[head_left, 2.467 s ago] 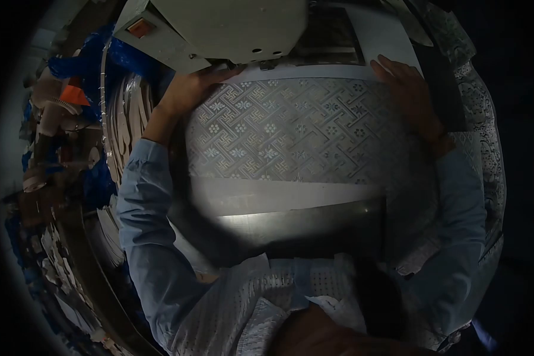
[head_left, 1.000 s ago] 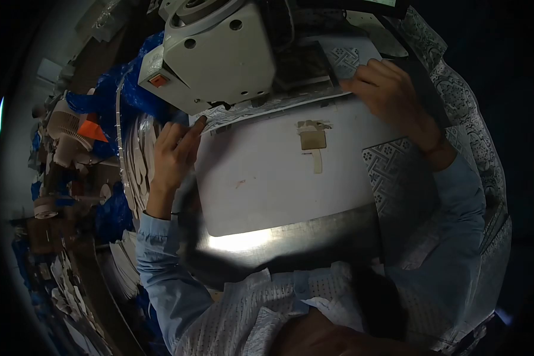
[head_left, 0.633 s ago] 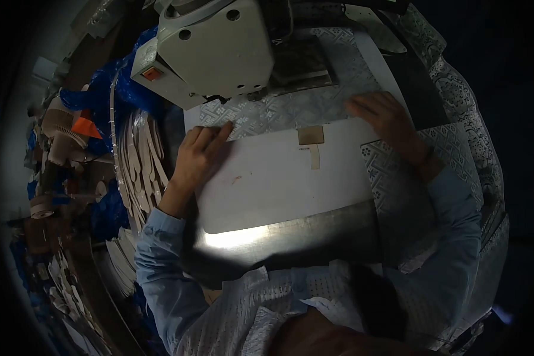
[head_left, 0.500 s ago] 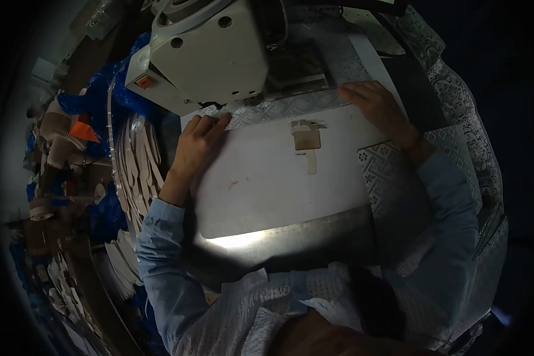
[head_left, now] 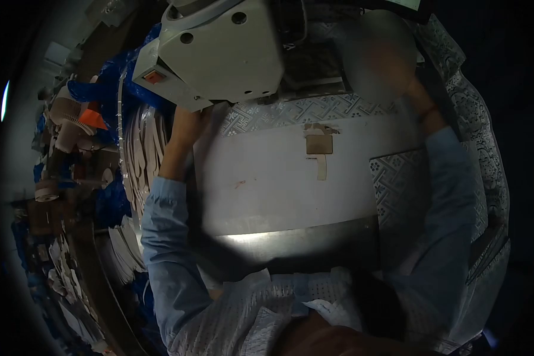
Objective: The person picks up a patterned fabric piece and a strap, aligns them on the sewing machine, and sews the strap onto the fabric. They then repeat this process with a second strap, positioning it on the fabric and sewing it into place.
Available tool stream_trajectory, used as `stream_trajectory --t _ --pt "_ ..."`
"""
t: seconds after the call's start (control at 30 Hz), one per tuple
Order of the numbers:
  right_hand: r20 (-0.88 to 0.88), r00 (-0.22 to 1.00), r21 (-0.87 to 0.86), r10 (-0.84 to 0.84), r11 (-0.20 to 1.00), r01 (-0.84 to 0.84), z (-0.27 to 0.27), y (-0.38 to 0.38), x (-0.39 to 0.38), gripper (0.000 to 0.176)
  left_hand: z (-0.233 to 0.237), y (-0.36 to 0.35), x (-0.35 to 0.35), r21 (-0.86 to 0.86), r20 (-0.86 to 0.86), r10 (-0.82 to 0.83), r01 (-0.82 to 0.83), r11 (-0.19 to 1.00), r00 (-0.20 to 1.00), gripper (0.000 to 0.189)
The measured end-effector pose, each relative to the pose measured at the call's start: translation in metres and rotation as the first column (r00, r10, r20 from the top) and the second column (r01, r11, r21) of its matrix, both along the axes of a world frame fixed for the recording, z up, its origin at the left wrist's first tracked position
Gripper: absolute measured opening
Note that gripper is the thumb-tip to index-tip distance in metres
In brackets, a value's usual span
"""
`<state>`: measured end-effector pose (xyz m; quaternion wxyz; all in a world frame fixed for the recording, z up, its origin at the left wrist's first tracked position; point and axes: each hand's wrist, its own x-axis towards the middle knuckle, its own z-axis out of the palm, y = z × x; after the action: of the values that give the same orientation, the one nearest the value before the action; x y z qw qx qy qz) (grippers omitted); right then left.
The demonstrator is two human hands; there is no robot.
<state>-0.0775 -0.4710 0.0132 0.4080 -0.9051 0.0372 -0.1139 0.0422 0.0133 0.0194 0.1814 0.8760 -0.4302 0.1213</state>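
My left hand [head_left: 190,123] is at the lower left edge of a pale machine head [head_left: 225,56]; its fingers are hidden beneath the machine and in shadow. Beside it, a strip of silver geometric-patterned sheet [head_left: 314,110] runs along the back of a white board [head_left: 267,184]. My right hand [head_left: 388,68] is beyond the right end of that strip, at the right of the machine. A blurred patch covers it, so its fingers and anything in them cannot be made out.
Brown tape [head_left: 319,144] is stuck to the board. A metal edge [head_left: 302,240] lies in front. At right is another patterned sheet [head_left: 397,184]. To the left are stacked pale strips [head_left: 143,148], blue plastic [head_left: 110,83] and a small fan [head_left: 68,113].
My right hand has moved away from me, up and rightward off the strip's far edge. My left hand has slid further under the machine, so its fingers no longer show. The view has shifted slightly.
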Motion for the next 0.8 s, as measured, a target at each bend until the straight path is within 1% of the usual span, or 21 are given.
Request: stream_trajectory --t 0.03,0.07,0.1,0.13,0.17,0.23,0.27,0.33,0.37,0.43,0.47,0.5,0.53,0.57,0.6,0.63,0.67,0.7,0.73,0.77,0.8 --pt "-0.178 0.975 0.188 -0.131 0.968 0.164 0.004 -0.001 0.019 0.04 -0.014 0.001 0.028 -0.046 0.055 -0.05 0.052 0.998 0.997 0.031" --pt "-0.159 0.978 0.182 -0.132 0.97 0.16 -0.002 -0.009 0.04 0.04 -0.022 0.001 0.048 -0.089 0.118 -0.097 0.108 0.99 0.988 0.032" --pt "-0.133 0.973 0.284 -0.19 0.933 0.221 -0.017 -0.017 0.062 0.038 -0.025 0.0 0.05 -0.095 0.141 -0.097 0.112 0.989 0.985 0.032" --pt "-0.111 0.962 0.386 -0.248 0.881 0.272 -0.026 -0.022 0.079 0.035 -0.027 -0.001 0.052 -0.197 0.087 -0.116 0.131 0.972 0.989 0.032" --pt "-0.087 0.964 0.386 -0.253 0.883 0.267 -0.029 -0.018 0.087 0.035 -0.028 -0.003 0.053 -0.295 0.034 -0.145 0.148 0.944 0.989 0.033" --pt "-0.015 0.934 0.649 -0.357 0.707 0.281 -0.037 -0.007 0.098 0.031 -0.03 -0.008 0.054 -0.475 -0.078 -0.233 0.17 0.864 0.969 0.034" --pt "-0.009 0.93 0.654 -0.368 0.701 0.284 -0.04 -0.01 0.103 0.031 -0.031 -0.011 0.056 -0.555 -0.137 -0.287 0.167 0.815 0.948 0.034" --pt "0.088 0.913 0.687 -0.398 0.688 0.233 -0.043 -0.011 0.107 0.035 -0.032 -0.018 0.057 -0.694 -0.263 -0.401 0.116 0.71 0.878 0.036" --pt "0.074 0.912 0.69 -0.404 0.681 0.246 -0.046 -0.013 0.106 0.035 -0.033 -0.022 0.058 -0.752 -0.324 -0.455 0.066 0.655 0.83 0.036" --pt "0.043 0.878 0.713 -0.477 0.63 0.308 -0.016 0.007 0.093 0.036 -0.037 -0.028 0.061 -0.838 -0.42 -0.559 -0.067 0.542 0.715 0.037" --pt "0.034 0.877 0.714 -0.479 0.626 0.314 -0.017 0.009 0.093 0.036 -0.039 -0.031 0.062 -0.865 -0.447 -0.612 -0.14 0.482 0.652 0.038" --pt "0.082 0.873 0.507 -0.481 0.774 0.379 -0.019 0.007 0.097 0.038 -0.045 -0.033 0.065 -0.863 -0.449 -0.613 -0.14 0.485 0.65 0.038" --pt "0.128 0.873 0.264 -0.471 0.865 0.428 -0.02 0.004 0.1 0.04 -0.05 -0.038 0.07 -0.887 -0.44 -0.671 -0.17 0.43 0.597 0.041" --pt "0.126 0.871 0.266 -0.474 0.862 0.43 -0.023 0.003 0.099 0.04 -0.054 -0.04 0.074 -0.904 -0.424 -0.726 -0.204 0.376 0.541 0.044" --pt "0.221 0.868 0.129 -0.445 0.895 0.426 -0.034 -0.003 0.1 0.038 -0.043 -0.043 0.07 -0.903 -0.425 -0.727 -0.201 0.379 0.54 0.044" --pt "0.311 0.863 -0.012 -0.398 0.906 0.422 -0.035 -0.003 0.099 0.037 -0.026 -0.045 0.067 -0.729 -0.506 -0.797 -0.658 0.19 0.33 0.044" --pt "0.313 0.863 -0.009 -0.396 0.907 0.42 -0.033 -0.005 0.099 0.037 -0.012 -0.048 0.062 -0.318 -0.457 -0.882 -0.947 0.039 0.117 0.044" --pt "0.276 0.904 -0.049 -0.326 0.935 0.352 -0.024 -0.003 0.093 0.036 -0.022 -0.044 0.066 -0.317 -0.46 -0.88 -0.948 0.038 0.118 0.044" --pt "0.234 0.939 -0.086 -0.253 0.956 0.28 -0.019 -0.001 0.087 0.035 -0.043 -0.039 0.073 -0.681 -0.54 -0.783 -0.706 0.192 0.308 0.044" --pt "0.232 0.939 -0.085 -0.254 0.956 0.28 -0.019 0.003 0.085 0.035 -0.061 -0.035 0.08 -0.862 -0.507 -0.694 -0.327 0.388 0.511 0.044" --pt "0.237 0.942 -0.208 -0.238 0.935 0.289 -0.017 0.008 0.085 0.027 -0.07 -0.036 0.085 -0.861 -0.508 -0.695 -0.328 0.389 0.51 0.044"
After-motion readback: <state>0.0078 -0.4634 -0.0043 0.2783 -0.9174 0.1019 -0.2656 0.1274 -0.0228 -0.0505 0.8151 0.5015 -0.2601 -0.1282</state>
